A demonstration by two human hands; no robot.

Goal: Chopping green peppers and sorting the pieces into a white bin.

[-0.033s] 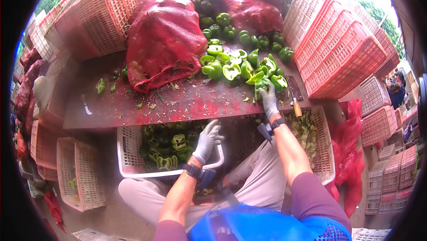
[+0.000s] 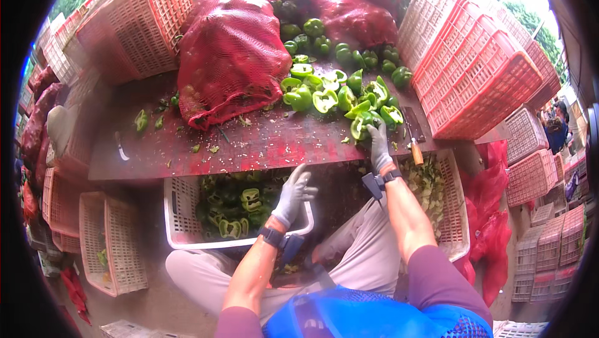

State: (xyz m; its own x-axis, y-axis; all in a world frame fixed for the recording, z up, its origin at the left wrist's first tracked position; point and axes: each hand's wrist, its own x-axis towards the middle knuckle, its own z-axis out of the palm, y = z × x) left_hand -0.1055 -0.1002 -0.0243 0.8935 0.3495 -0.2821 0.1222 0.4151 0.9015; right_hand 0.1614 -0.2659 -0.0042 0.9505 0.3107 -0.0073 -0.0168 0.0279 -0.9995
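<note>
At the near right edge of the pepper pile, my right hand (image 2: pixel 379 144) in a grey-white glove has its fingers closed on a cut green bell pepper (image 2: pixel 360 128), its pale inside showing. My gloved left hand (image 2: pixel 292 197) is held above the right part of a white crate (image 2: pixel 180 236), fingers apart, holding nothing. Inside that crate lie cut green peppers (image 2: pixel 251 199). More pepper halves (image 2: pixel 324 100) lie on the table beyond my right hand, with whole peppers (image 2: pixel 313 27) behind them. A knife with a wooden handle (image 2: pixel 416 151) rests right of my right hand.
A full red mesh sack (image 2: pixel 234 51) stands on the dark table (image 2: pixel 249 151). Pink crates (image 2: pixel 471 66) are stacked at the right. A curved blade (image 2: pixel 120 147) lies at the table's left. Below the right side, another crate (image 2: pixel 460 213) holds pale pepper scraps (image 2: pixel 430 191).
The pepper at my right hand has turned, so more of its cut face shows. My right hand has shifted slightly. My left hand has moved up a little.
</note>
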